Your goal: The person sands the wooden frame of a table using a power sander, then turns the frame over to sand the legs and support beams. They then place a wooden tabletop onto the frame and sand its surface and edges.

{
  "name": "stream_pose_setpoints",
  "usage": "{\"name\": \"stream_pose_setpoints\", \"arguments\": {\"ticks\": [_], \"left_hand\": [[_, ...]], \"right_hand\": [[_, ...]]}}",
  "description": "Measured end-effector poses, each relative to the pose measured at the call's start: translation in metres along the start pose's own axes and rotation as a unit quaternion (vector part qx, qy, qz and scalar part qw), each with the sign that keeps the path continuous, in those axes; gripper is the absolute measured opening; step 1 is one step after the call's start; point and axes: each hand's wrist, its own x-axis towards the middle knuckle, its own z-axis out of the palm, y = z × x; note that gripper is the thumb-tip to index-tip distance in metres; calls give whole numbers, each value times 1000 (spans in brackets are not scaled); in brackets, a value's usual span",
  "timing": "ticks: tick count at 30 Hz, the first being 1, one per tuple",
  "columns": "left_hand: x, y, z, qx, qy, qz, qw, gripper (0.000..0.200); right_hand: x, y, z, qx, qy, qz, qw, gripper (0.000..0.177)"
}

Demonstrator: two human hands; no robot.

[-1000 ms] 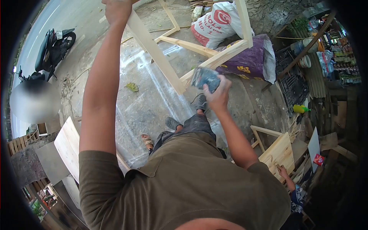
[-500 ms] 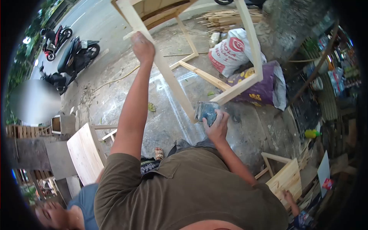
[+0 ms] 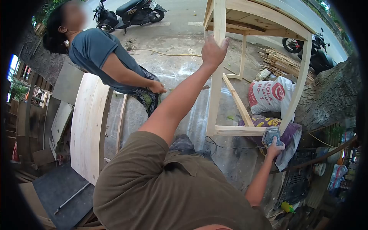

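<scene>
A pale wooden table point(image 3: 268, 9) stands in front of me, its legs joined by low rails. My left hand point(image 3: 214, 53) is wrapped around the upper part of the near left leg point(image 3: 217, 88). At the lower right, my right hand point(image 3: 275, 148) grips a dusty blue-grey palm sander point(image 3: 271, 136). The sander is against the right end of the near bottom rail point(image 3: 239, 130), close to the right leg point(image 3: 301, 84). My fingertips behind the left leg are hidden.
Another person point(image 3: 103, 57) stands at left beside a second wooden table point(image 3: 87, 126). Behind the framed table lie a white sack point(image 3: 274, 96), a purple sack point(image 3: 293, 134) and stacked wood strips point(image 3: 281, 63). A tree trunk point(image 3: 329, 99) rises at right. A black cord point(image 3: 226, 147) crosses the ground.
My view has swung left. The sander has shifted from the near left leg's foot to the rail's right end. The other person now stands upright at left. My left hand still holds the leg.
</scene>
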Motion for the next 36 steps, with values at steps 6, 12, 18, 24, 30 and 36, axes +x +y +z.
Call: {"name": "stream_pose_setpoints", "arguments": {"ticks": [6, 12, 18, 24, 30, 36], "left_hand": [[-40, -11, -21, -102, -53, -37, 993, 63], [-36, -5, -45, -245, -163, -125, 947, 102], [27, 58, -97, 105, 118, 539, 827, 69], [-28, 94, -145, 119, -294, 685, 656, 33], [-102, 150, -86, -122, -496, 825, 241, 23], [-306, 105, -29, -231, -517, 823, 44, 42]], "right_hand": [[5, 132, -14, -35, 1, 40, 999, 82], [-158, 152, -70, 47, -73, 220, 972, 77], [-279, 170, -73, -148, -82, 233, 958, 79], [-357, 141, -90, -123, -87, 299, 942, 88], [-457, 137, -74, -123, 35, 278, 952, 93], [-525, 49, -66, -15, 88, 354, 931, 91]]}}
